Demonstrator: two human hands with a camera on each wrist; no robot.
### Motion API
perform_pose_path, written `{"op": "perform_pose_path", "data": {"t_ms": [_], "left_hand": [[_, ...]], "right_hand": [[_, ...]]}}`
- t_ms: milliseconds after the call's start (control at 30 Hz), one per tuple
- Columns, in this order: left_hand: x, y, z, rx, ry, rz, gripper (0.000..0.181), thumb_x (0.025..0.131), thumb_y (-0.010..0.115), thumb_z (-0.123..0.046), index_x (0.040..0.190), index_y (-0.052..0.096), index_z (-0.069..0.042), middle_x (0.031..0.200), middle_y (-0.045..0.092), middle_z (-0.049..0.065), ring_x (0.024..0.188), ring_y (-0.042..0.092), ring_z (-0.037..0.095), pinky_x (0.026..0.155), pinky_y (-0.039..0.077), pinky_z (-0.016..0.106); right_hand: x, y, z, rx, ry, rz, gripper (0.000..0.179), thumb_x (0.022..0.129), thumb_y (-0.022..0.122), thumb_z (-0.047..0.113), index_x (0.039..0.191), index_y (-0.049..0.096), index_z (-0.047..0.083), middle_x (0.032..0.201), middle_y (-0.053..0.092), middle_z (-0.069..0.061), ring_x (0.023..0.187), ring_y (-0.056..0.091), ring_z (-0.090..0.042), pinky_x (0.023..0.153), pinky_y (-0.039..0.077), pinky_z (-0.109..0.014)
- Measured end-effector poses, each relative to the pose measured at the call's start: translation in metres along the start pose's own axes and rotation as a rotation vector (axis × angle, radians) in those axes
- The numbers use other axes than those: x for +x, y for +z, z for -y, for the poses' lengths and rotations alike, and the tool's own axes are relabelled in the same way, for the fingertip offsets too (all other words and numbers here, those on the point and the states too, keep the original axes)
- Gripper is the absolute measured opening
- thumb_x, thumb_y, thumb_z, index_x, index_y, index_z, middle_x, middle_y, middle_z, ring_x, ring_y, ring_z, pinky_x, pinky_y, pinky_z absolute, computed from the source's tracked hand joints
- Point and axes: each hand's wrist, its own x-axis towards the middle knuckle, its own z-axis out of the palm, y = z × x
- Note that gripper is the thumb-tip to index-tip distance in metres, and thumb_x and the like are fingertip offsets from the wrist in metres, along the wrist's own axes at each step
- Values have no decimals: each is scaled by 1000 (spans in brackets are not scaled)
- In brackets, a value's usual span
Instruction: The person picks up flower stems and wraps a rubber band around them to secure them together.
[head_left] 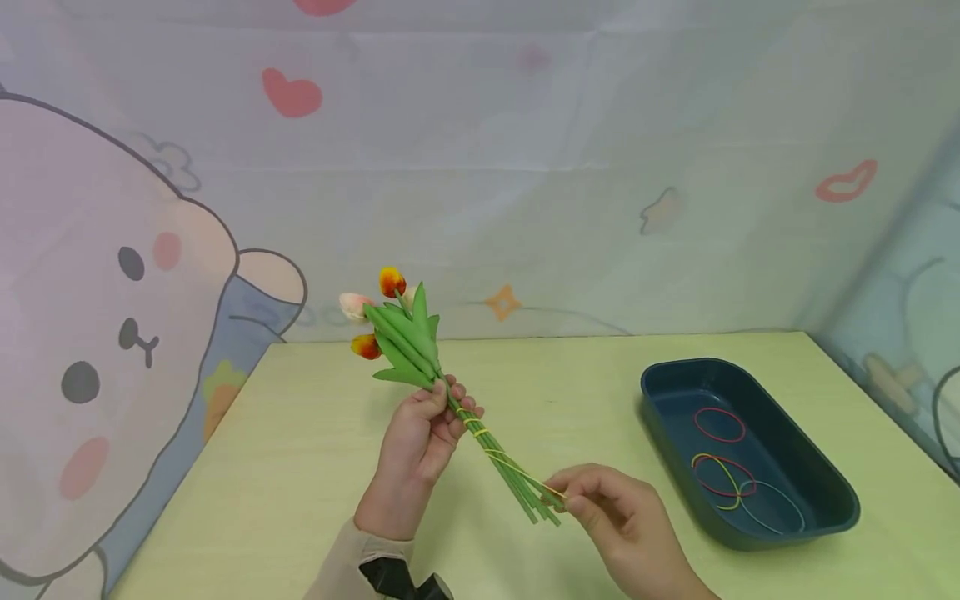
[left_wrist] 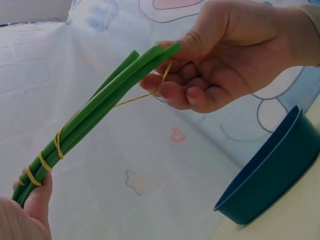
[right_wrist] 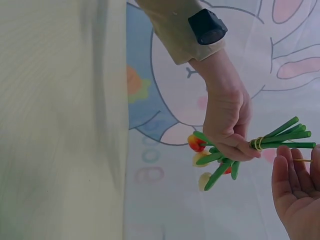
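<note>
The left hand [head_left: 420, 437] is gripping a bunch of artificial tulips [head_left: 420, 358] around the upper stems, just below the leaves, its grip curled tightly about the bundle and holding it tilted above the counter [head_left: 300, 467], blooms pointing up and away. The right hand [head_left: 611, 512] is pinching a yellow rubber band [head_left: 504, 461] between thumb and fingertips at the cut ends of the stems, its grip closed on the loop and drawing it taut along the stems. The left wrist view is showing the yellow rubber band already lying in several turns around the stems next to the left hand, with one strand running out to the free ends. To do this wrap well, the stretched loop probably needs twisting once and slipping over all the stem ends together, so no stem is left outside; the left hand should be keeping the bundle squeezed so the stems are not splaying. Tension looks like the risk: too hard a pull could snap the band or bend the stems. A dark blue tray [head_left: 840, 500] is sitting to the right on the counter, holding spare rubber bands [head_left: 723, 479] in several colours.
</note>
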Motion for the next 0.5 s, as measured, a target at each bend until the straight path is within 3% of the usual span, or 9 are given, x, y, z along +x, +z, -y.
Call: {"op": "perform_pose_path", "data": {"t_ms": [233,500], "left_hand": [[1,0,0,-38,-9,-32,16,99,28,-11,94,41,-1,75,48,1,65,54,10,70,54,21],[-1,0,-1,-98,-13,-80,16,98,30,-11,95,42,-1,76,50,1,66,57,9,76,54,24]], "right_hand": [[-3,4,4,24,-30,-72,17,81,52,-17,82,56,0,93,64,-6,78,62,-12,69,54,-19],[-3,9,8,13,-2,-129,16,81,55,-14,82,57,2,96,63,3,82,62,-8,71,53,-16]]}}
